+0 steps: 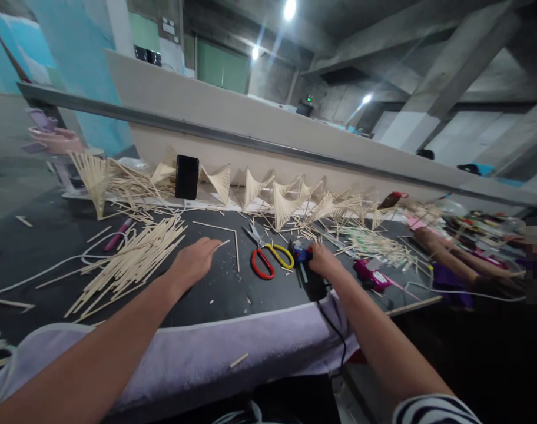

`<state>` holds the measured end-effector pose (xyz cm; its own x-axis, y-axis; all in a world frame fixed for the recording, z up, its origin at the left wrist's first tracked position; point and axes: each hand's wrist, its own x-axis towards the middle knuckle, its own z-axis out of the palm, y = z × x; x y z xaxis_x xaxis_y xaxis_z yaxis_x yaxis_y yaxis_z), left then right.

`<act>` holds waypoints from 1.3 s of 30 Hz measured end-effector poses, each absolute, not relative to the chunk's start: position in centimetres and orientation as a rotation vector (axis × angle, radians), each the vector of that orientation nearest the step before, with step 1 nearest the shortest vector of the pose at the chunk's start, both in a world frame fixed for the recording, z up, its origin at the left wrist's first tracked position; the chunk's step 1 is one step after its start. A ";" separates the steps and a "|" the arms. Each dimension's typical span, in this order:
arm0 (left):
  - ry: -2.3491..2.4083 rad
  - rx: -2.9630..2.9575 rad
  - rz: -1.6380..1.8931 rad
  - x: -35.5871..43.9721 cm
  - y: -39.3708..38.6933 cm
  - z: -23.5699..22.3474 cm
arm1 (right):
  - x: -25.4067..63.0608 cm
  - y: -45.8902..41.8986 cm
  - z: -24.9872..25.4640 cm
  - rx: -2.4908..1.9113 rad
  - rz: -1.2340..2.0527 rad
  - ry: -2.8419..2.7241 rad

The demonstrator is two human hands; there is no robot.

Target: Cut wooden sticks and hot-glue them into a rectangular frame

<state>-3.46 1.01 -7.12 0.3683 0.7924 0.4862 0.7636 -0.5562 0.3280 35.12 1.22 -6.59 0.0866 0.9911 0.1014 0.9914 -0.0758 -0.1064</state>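
Observation:
My left hand (193, 262) is closed on a thin wooden stick (223, 244), whose pale end sticks out past the fingertips to the right. My right hand (322, 259) is wrapped round a blue glue gun (300, 253) lying low at the table. A dark cord runs down from near that hand over the table edge. Between the hands lie scissors (263, 254) with one red and one yellow handle, blades partly apart. Just beyond them, two sticks form an angled piece (236, 241) flat on the dark table (193, 309).
Loose sticks (131, 265) are heaped at the left beside a purple pen-like tool (118, 235). Twisted stick models (284, 203) and a black phone (187, 176) stand along the back. A magenta tool (372, 275) lies right, near a co-worker's arms (454, 259). A lilac cloth (251, 338) covers the front edge.

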 end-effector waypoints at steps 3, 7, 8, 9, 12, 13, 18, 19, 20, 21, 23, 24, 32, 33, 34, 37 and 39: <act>1.382 2.452 1.034 -3.3 1.2 -6.9 | 33.0 0.6 -4.6 -1.932 0.218 -1.848; 1.319 2.255 1.128 -3.1 1.2 -6.4 | 26.3 -0.3 -3.2 -1.487 0.541 -1.661; 1.323 2.210 1.142 -3.2 1.2 -6.3 | 24.6 -0.3 -3.2 -1.417 0.584 -1.667; 1.330 2.171 1.153 -3.3 1.2 -6.2 | 23.1 -0.4 -3.4 -1.344 0.617 -1.728; 1.336 2.085 1.177 -3.8 1.4 -6.0 | 20.6 -0.3 -4.4 -1.232 0.678 -1.800; 1.328 2.066 1.176 -4.0 1.4 -6.0 | 20.4 -0.3 -4.7 -1.209 0.727 -1.800; 1.249 1.893 1.093 -3.9 1.0 -5.7 | 20.8 -0.5 -5.6 -1.189 0.806 -1.796; 1.230 1.835 1.079 -3.8 0.9 -5.6 | 20.8 -0.6 -5.6 -1.191 0.783 -1.796; 1.210 1.781 1.069 -3.6 0.7 -5.3 | 20.7 -0.7 -5.6 -1.187 0.763 -1.798; 1.186 1.738 1.056 -3.5 0.6 -5.1 | 20.5 -0.9 -5.6 -1.179 0.754 -1.803; 1.137 1.689 1.042 -3.3 0.3 -4.7 | 20.1 -1.2 -5.4 -1.159 0.753 -1.818; 1.118 1.680 1.041 -3.2 0.1 -4.5 | 20.0 -1.3 -5.4 -1.152 0.748 -1.831; 1.251 1.824 1.030 -3.0 -0.9 -3.3 | 19.5 -1.2 -5.9 -1.240 0.797 -1.705; 1.251 1.882 1.018 -3.0 -1.1 -3.1 | 19.5 -1.0 -6.0 -1.301 0.803 -1.642; 1.247 1.935 1.005 -2.9 -1.3 -2.8 | 19.5 -0.8 -6.1 -1.353 0.795 -1.584; 1.233 2.067 0.969 -2.8 -2.1 -2.0 | 19.5 -0.4 -6.3 -1.397 0.733 -1.467; 1.214 2.142 0.943 -2.7 -2.5 -1.6 | 19.6 -0.2 -6.4 -1.365 0.683 -1.468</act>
